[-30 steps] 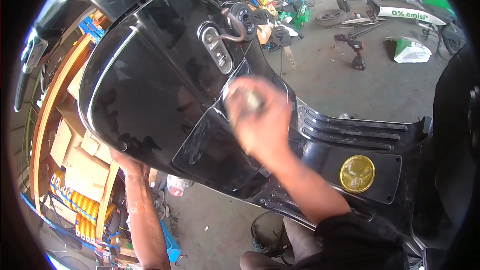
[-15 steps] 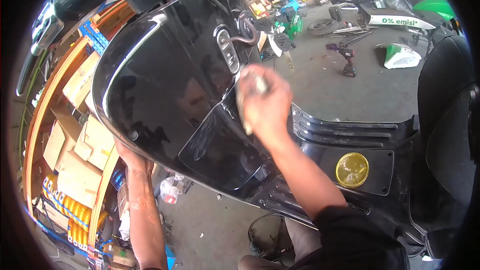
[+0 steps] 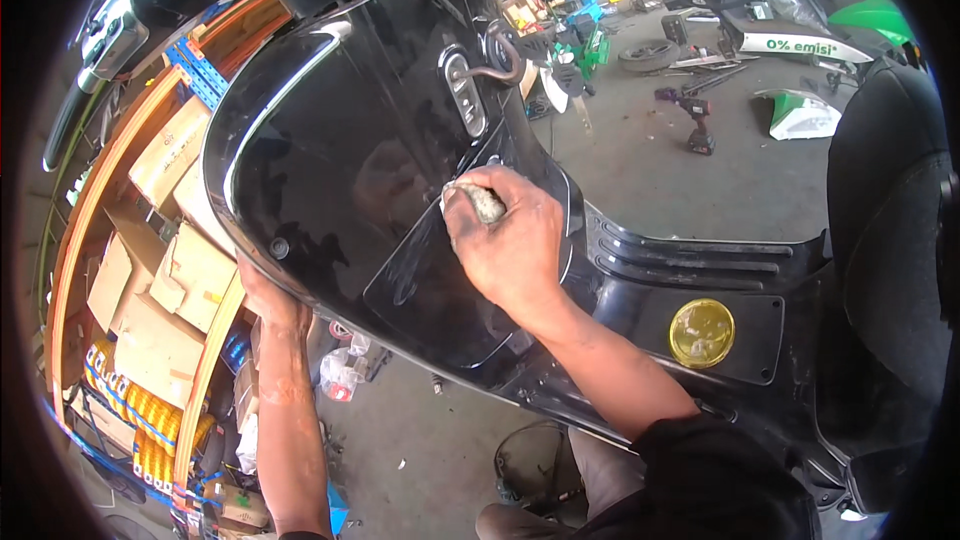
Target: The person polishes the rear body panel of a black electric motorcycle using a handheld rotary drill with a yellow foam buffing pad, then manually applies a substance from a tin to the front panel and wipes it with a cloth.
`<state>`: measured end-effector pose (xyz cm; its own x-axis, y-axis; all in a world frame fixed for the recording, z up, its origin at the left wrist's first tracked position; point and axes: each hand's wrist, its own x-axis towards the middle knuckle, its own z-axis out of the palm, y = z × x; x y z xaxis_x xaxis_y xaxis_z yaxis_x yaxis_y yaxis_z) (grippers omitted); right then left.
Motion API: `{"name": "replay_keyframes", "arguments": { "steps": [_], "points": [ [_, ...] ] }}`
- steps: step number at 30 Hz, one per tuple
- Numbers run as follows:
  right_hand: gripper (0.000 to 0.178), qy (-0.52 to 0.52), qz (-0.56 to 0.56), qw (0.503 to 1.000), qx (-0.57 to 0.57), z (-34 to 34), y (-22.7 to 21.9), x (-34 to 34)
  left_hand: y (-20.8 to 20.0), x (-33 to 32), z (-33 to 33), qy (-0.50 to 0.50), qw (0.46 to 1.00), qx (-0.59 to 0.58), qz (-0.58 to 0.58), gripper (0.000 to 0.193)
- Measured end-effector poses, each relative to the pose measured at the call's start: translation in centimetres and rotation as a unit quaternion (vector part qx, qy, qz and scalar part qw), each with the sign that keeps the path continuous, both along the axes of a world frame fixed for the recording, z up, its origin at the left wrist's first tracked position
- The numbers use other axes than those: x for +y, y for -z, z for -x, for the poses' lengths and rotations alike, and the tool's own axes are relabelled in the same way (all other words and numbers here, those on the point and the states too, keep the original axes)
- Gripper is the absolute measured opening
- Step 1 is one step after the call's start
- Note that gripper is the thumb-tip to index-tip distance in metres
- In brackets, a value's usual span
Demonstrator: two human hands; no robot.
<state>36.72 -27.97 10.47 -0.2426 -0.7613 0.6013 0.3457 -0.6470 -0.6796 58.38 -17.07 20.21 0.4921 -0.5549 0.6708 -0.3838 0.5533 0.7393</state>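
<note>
A glossy black scooter leg shield (image 3: 320,140) stands tilted in front of me. My right hand (image 3: 505,230) is closed around a pale, whitish wad (image 3: 485,203), perhaps cloth or sponge, held against the shield's lower compartment cover (image 3: 430,290). Dull smears mark that cover. At the shield's lower left edge rests my left hand (image 3: 272,295), its fingers hidden behind the panel. A round yellow tin (image 3: 702,333) with whitish smears in it sits on the black footboard (image 3: 755,340), to the right of my right forearm.
A curved metal hook (image 3: 505,70) juts from the shield near the lock plate. The black seat (image 3: 890,190) rises at right. Cardboard boxes (image 3: 165,350) fill an orange-framed shelf at left. On the floor beyond lie a cordless drill (image 3: 697,125), a wheel (image 3: 650,55) and a green-white panel (image 3: 800,115).
My right hand has moved down and slightly left, from beside the lock plate onto the compartment cover, still holding the wad. My left hand keeps its place at the shield's edge.
</note>
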Motion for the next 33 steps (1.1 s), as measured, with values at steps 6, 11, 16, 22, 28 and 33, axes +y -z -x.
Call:
{"name": "replay_keyframes", "arguments": {
  "steps": [6, 11, 16, 22, 28, 33],
  "points": [
    [0.014, 0.115, -0.036, 0.991, -0.056, 1.0, 0.0, -4.2, 0.7, -1.2, -0.2, 0.043, 0.998, 0.034, 0.019, 0.043],
    [0.016, 0.158, 0.129, 0.979, -0.005, 0.3, 1.3, -1.8, 0.6, -0.6, -0.2, -0.025, 0.999, 0.009, 0.021, 0.042],
    [0.015, 0.221, 0.066, 0.972, 0.051, 1.5, 0.0, -5.6, 0.5, -1.1, 2.3, -0.019, 0.999, 0.031, 0.026, 0.040],
    [0.012, 0.183, 0.056, 0.981, 0.036, 1.4, 0.4, -5.9, 0.3, -1.0, 1.4, 0.011, 0.997, 0.065, 0.030, 0.036],
    [0.010, 0.159, 0.069, 0.985, 0.023, 1.2, 0.4, -6.5, 0.3, -1.0, 0.8, 0.007, 0.998, 0.060, 0.026, 0.038],
    [0.012, 0.092, 0.070, 0.993, -0.003, 0.4, 1.5, -3.4, -0.1, -0.4, 2.7, -0.008, 0.997, 0.073, 0.021, 0.032]
  ]
}}
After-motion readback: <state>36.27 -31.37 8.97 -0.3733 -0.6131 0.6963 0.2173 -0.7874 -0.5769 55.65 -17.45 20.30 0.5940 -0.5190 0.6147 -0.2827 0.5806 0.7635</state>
